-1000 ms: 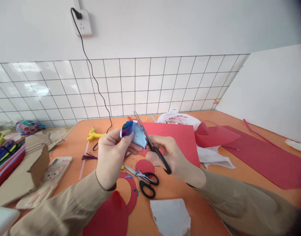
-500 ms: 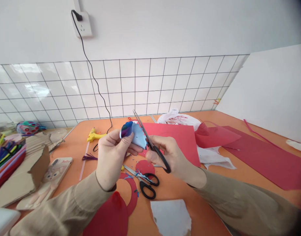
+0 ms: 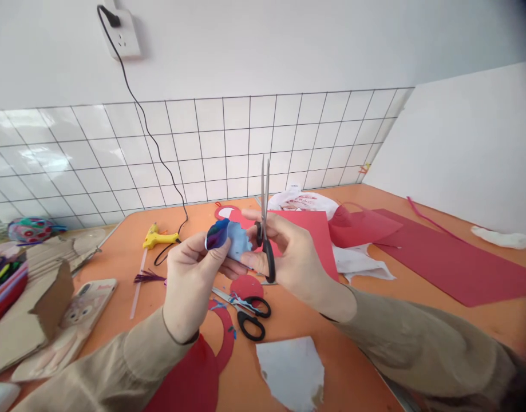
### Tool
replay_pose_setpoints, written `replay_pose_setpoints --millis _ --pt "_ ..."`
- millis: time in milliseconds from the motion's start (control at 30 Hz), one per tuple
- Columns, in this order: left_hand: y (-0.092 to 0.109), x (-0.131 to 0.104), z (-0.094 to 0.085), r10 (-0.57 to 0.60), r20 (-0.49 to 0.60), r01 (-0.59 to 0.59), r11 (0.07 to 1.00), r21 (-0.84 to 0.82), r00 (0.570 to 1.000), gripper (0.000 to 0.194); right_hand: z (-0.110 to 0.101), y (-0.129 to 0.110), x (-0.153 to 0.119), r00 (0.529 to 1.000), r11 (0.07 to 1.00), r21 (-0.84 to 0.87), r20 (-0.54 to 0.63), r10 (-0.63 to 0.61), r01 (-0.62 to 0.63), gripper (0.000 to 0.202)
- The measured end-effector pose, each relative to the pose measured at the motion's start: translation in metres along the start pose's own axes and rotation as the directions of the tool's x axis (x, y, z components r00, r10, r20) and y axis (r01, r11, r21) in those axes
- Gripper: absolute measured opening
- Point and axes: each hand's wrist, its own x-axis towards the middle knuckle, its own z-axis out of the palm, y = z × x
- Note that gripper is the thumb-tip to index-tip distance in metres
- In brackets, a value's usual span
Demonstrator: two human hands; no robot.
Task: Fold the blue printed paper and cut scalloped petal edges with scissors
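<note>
My left hand point(image 3: 194, 274) pinches a small curled piece of paper point(image 3: 239, 240), light blue on one side and dark blue-purple on the other, with a scalloped edge. Black-handled scissors point(image 3: 265, 217) are held in my right hand point(image 3: 295, 257), their blades pointing up and slightly apart, clear of the paper. The right thumb reaches to the lower right edge of the blue piece. Below both hands a second pair of black-handled scissors point(image 3: 252, 326) lies on the orange table point(image 3: 232, 372), with blue scraps on its blades.
Red sheets point(image 3: 455, 257) and a white plastic bag point(image 3: 303, 200) lie behind and to the right. A yellow glue gun point(image 3: 157, 236), a phone point(image 3: 86, 309) and cardboard point(image 3: 39, 309) are on the left. A torn white paper piece point(image 3: 291, 372) lies in front.
The scissors have swung from a leftward slant beside the paper to nearly upright. My right thumb has moved in to the paper's edge. The whole view has shifted slightly right.
</note>
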Motion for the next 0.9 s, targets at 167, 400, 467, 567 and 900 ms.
replay_pose_setpoints --millis 167,400,467,567,900 --pt "0.003 0.000 0.005 -0.142 0.110 0.147 0.988 -0.044 0.984 0.024 -0.007 -0.003 0.002 0.999 0.999 -0.019 -0.001 -0.037 0.037 0.047" --pt "0.001 -0.002 0.006 -0.285 0.237 0.308 0.949 -0.065 0.929 0.029 -0.012 -0.014 0.007 0.995 0.995 0.052 0.057 0.077 -0.080 0.045" --pt "0.000 -0.002 0.005 -0.282 0.261 0.302 0.952 -0.040 0.923 0.026 -0.013 -0.015 0.008 0.986 0.986 0.089 0.105 0.132 -0.141 0.041" --pt "-0.001 -0.002 0.006 -0.280 0.283 0.291 0.957 0.002 0.918 0.026 -0.013 -0.013 0.010 0.971 0.972 0.145 0.177 0.159 -0.185 0.036" --pt "-0.001 0.001 0.003 -0.291 0.257 0.283 0.957 0.068 0.922 0.021 -0.014 -0.008 0.012 0.972 0.965 0.158 0.142 0.188 -0.210 0.038"
